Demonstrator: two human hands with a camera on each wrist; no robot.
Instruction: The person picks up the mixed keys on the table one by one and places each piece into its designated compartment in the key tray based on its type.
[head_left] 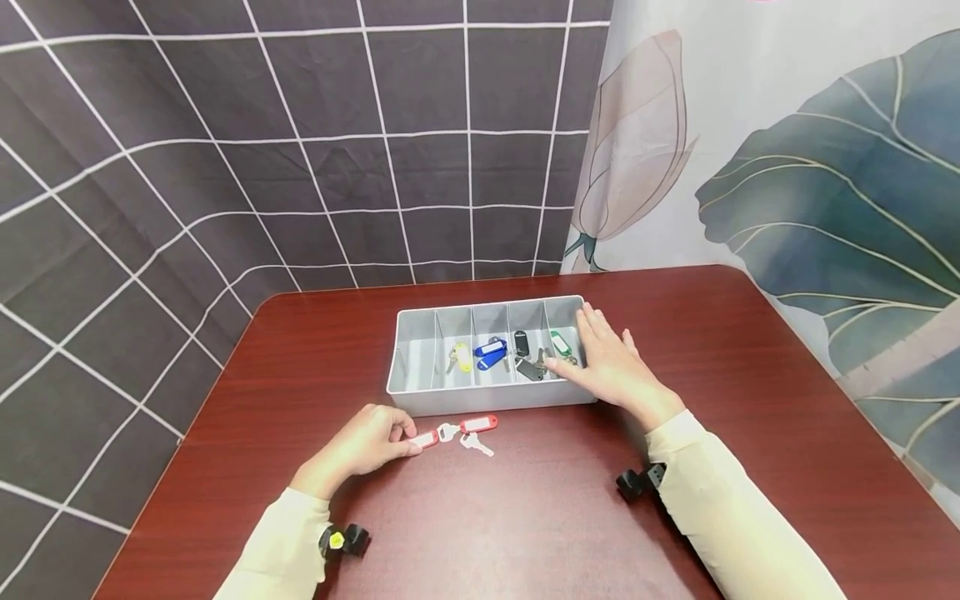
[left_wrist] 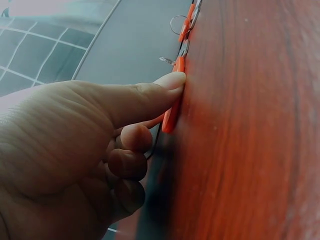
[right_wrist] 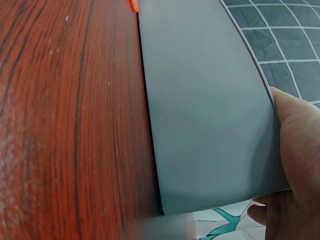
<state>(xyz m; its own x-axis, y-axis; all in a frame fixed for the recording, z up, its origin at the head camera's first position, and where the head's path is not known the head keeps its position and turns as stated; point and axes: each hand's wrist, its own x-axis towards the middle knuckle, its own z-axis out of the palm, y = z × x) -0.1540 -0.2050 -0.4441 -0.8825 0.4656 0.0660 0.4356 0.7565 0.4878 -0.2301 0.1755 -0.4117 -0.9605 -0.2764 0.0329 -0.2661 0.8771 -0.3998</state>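
Observation:
My left hand (head_left: pixel 367 440) pinches a red key tag (head_left: pixel 426 439) between thumb and fingers, low over the table; in the left wrist view the red tag (left_wrist: pixel 172 114) sits under the thumb tip. A silver key (head_left: pixel 448 432) lies just right of that tag. Beside it are a second red key tag (head_left: pixel 478 424) and another key (head_left: pixel 477 444). Behind them stands a grey divided tray (head_left: pixel 487 398). My right hand (head_left: pixel 611 362) holds the tray's right end, the thumb over the front rim and the fingers along the end wall.
Inside the tray's compartments lie a yellow key tag (head_left: pixel 462 357), blue key tags (head_left: pixel 491 359), black key tags (head_left: pixel 529 369) and a green key tag (head_left: pixel 559 342), some with keys. The reddish-brown table (head_left: pixel 517 517) ends at a dark checked curtain (head_left: pixel 427 175) behind.

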